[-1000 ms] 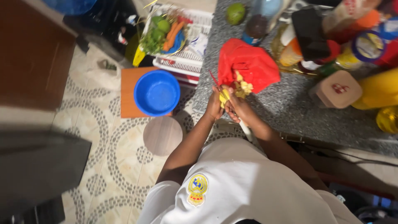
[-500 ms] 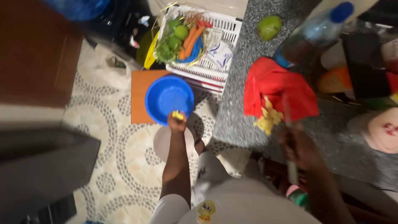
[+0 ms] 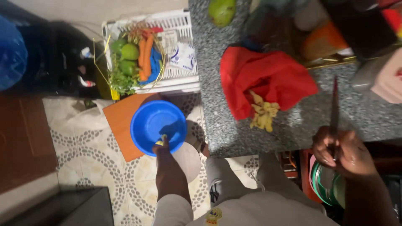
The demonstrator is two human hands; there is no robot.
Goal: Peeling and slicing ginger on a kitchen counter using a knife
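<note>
Top-edge counter clutter [image 3: 318, 29] is blurred; the green fruit [image 3: 222, 10] is cut off.

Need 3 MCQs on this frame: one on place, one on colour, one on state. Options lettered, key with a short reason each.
1. Where is the left hand?
A. On the granite counter
B. At the rim of the blue bowl
C. Inside the white crate

2. What colour is the bag lying on the counter?
A. Red
B. Green
C. Black

3. How does the right hand hold the knife?
A. Laid flat on the counter, released
B. Blade pointing down at the floor tiles
C. Gripped in the fist, blade pointing away from the person, over the counter

Key:
1 B: the fingers, with a small yellow piece, reach over the near rim of the blue bowl, which sits on an orange board on the floor.
2 A: the bag is red, with pale yellow pieces spilling from its mouth.
3 C: the fist closes on the handle and the blade extends up over the counter's edge.
</note>
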